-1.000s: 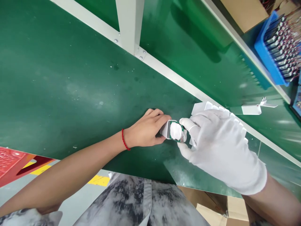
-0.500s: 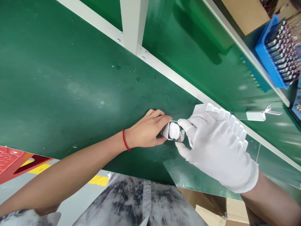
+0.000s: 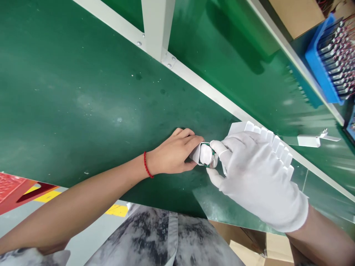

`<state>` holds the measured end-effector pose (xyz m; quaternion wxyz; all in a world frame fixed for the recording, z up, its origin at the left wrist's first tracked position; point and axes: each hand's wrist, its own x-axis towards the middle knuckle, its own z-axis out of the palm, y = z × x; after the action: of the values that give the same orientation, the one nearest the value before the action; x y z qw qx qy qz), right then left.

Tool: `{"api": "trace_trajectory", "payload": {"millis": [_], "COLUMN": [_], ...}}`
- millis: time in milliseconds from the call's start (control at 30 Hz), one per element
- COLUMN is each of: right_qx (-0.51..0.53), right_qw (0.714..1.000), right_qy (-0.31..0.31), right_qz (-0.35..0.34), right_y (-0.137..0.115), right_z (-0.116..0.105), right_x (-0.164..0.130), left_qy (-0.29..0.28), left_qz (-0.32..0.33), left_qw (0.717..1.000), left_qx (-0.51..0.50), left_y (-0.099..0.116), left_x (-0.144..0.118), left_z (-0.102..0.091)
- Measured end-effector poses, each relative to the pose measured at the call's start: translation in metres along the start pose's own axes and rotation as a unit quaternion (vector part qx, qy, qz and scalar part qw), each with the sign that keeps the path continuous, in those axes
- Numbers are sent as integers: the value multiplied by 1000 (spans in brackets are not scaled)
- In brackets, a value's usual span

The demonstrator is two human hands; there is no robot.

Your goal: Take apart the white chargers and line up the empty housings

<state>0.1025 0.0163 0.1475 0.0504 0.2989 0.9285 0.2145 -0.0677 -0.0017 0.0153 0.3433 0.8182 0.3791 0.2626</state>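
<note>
My bare left hand (image 3: 177, 151), a red bracelet at its wrist, is closed around a small white casing (image 3: 195, 153) on the green workbench (image 3: 91, 111). At the casing's open end sits a green circuit board (image 3: 213, 147) with a white round pad (image 3: 205, 154) on it. My right hand (image 3: 249, 177), in a white glove, pinches the edges of this board between thumb and forefinger. How deep the board sits inside the casing I cannot tell. Several white casings (image 3: 273, 142) stand in rows behind the gloved hand, which partly hides them.
A white part with a hinged piece (image 3: 309, 140) lies at right beyond the metal rail (image 3: 210, 87). A blue bin (image 3: 323, 70) full of wired parts stands at upper right. Below the bench edge is an open cardboard box (image 3: 279, 247), and a red crate (image 3: 11, 188) is at left.
The view has shifted slightly. Both hands keep the same hold on the casing and the circuit board, with hardly any movement.
</note>
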Motion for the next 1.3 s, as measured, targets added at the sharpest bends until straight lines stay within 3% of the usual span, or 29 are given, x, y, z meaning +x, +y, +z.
{"api": "trace_trajectory", "payload": {"millis": [133, 333, 500, 667, 733, 833, 933, 1033, 1167, 1300], "right_qx": [-3, -7, -45, 31, 67, 159, 275, 347, 353, 365], "right_qw": [1000, 996, 995, 983, 986, 986, 959, 928, 886, 850], "right_qy": [3, -80, -79, -168, -143, -46, 29, 35, 60, 110], "right_qz": [1, -33, -30, -61, -43, 13, 61, 134, 296, 364], "right_y": [0, -1, -4, -6, -3, 3, -5, -36, -88, -107], "right_z": [1, 0, -3, 2, 1, -6, -13, -8, 19, 44], "right_x": [0, -4, 1, 12, 7, -19, -56, -83, -91, -88], "left_qy": [-1, -2, -5, -8, -6, -1, 0, -3, -12, -19], "left_qz": [0, 2, 2, -3, 1, 5, 6, 2, 8, 12], "left_qw": [1000, 1000, 1000, 1000, 1000, 1000, 1000, 1000, 1000, 1000], "left_qx": [-2, 2, 3, -5, -5, -1, -8, -11, -8, -4], "left_y": [0, 1, 1, 0, 0, -1, 0, 1, 1, 1], "left_x": [1, 1, 1, 1, 1, 1, 1, 1, -1, -1], "left_z": [0, -1, -1, -2, -2, -2, -1, -1, -2, -2]}}
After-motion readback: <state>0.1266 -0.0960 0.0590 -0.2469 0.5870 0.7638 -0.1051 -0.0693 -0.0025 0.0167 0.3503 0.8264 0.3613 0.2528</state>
